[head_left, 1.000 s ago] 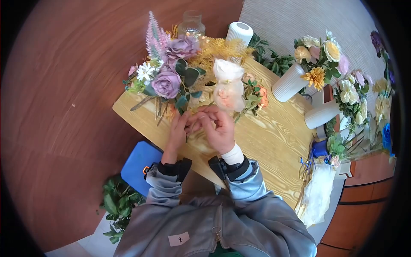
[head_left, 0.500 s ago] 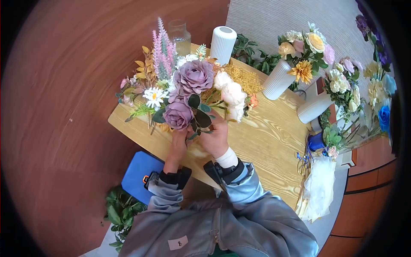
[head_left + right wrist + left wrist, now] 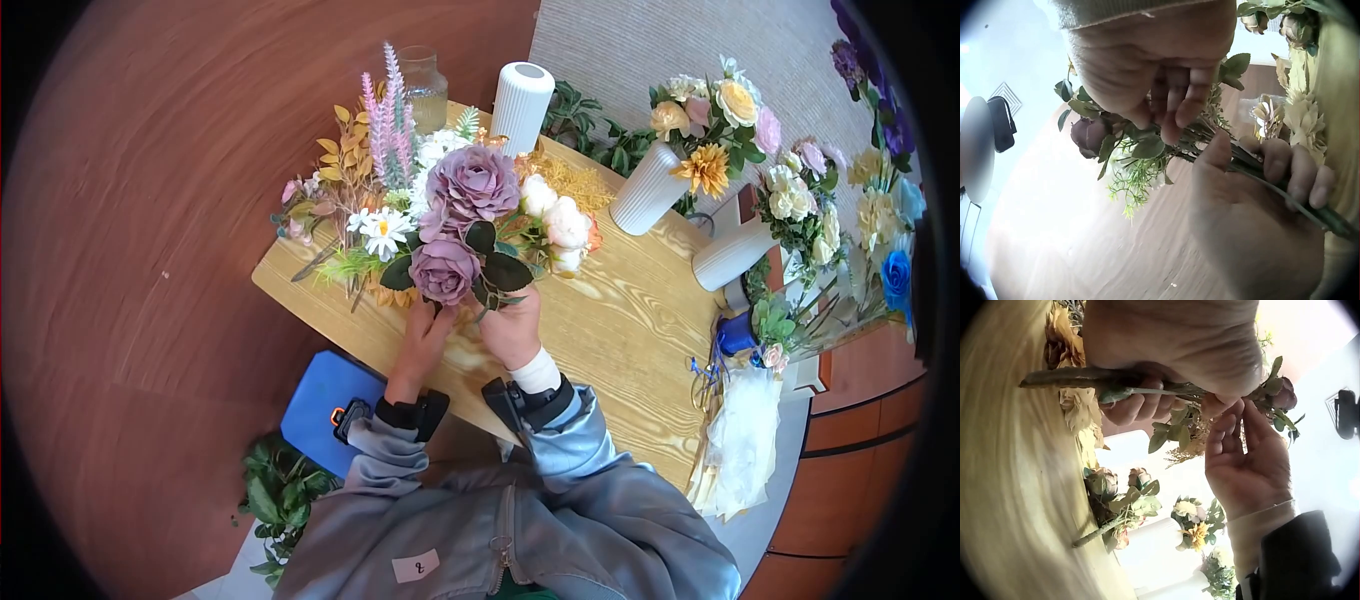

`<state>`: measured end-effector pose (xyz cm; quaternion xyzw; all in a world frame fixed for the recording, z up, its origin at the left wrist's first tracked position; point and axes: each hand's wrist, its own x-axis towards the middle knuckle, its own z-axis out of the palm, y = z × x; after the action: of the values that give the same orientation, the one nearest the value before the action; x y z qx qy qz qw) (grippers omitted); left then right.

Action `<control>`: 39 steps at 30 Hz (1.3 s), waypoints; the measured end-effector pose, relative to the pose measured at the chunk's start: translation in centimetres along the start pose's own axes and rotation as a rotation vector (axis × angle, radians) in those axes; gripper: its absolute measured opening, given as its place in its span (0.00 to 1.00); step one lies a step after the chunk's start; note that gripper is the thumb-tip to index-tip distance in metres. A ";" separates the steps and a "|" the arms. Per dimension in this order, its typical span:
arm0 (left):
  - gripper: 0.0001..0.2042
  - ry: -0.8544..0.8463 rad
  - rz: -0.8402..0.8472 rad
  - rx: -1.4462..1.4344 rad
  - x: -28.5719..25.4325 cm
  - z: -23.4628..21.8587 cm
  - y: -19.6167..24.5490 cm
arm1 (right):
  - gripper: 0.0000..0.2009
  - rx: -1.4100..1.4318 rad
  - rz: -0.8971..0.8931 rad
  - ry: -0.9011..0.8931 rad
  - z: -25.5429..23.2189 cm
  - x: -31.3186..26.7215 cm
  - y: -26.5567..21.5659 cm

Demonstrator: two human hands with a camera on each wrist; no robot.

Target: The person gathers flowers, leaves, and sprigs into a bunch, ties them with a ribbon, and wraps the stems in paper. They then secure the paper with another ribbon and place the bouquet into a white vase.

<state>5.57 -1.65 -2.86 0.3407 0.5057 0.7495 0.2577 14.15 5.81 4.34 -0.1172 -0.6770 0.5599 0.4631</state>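
Observation:
Both hands are on a bouquet of artificial flowers with purple roses, pink-lilac spikes, a white daisy and pale peonies. Low on the bundle, my left hand wraps its fingers around the green stems. Just above it, under the lower rose, my right hand has its fingers curled in and pinches at the thin stems among the leaves. In the head view the blooms hide most of the fingertips. The stem ends stick out below the left hand, close to the wooden table.
At the back stand a glass vase and a white ribbed vase. Two white vases of flowers lean on the right. Blue ribbon and white wrapping sheets lie at the right edge. A blue stool is beside the table.
The bouquet has come up toward me, its blooms now standing over my hands, and it has shifted slightly right. My hands have gone from fingers meeting at the stems to holding beneath the roses.

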 end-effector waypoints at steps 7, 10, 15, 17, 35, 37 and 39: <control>0.10 -0.018 -0.177 -0.007 -0.3 -0.3 -0.5 | 0.11 -0.045 -0.009 -0.021 -0.1 -0.2 0.4; 0.10 -0.030 -0.219 -0.109 -0.2 0.1 0.1 | 0.10 -0.036 -0.022 -0.055 -0.3 0.0 0.2; 0.09 -0.014 -0.105 0.042 0.0 -0.1 -0.2 | 0.05 -0.047 -0.020 0.118 -0.7 -0.5 -0.3; 0.10 0.142 -0.293 -0.294 0.4 0.0 -0.4 | 0.05 0.024 0.000 0.118 -1.1 -0.9 -0.4; 0.19 -0.021 -0.014 0.602 -0.3 1.5 -0.5 | 0.05 -0.176 -0.090 -0.039 -0.4 -0.5 -2.6; 0.19 0.014 -0.063 0.317 -0.2 2.7 0.9 | 0.06 -0.205 -0.093 -0.035 -0.6 -0.6 -2.2; 0.19 0.050 -0.111 0.031 -0.1 2.8 0.8 | 0.06 -0.234 -0.097 -0.034 -0.7 -0.7 -2.2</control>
<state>7.76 -0.40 -1.47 0.2972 0.5415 0.7345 0.2810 15.87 5.00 5.86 -0.1281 -0.7504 0.4558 0.4612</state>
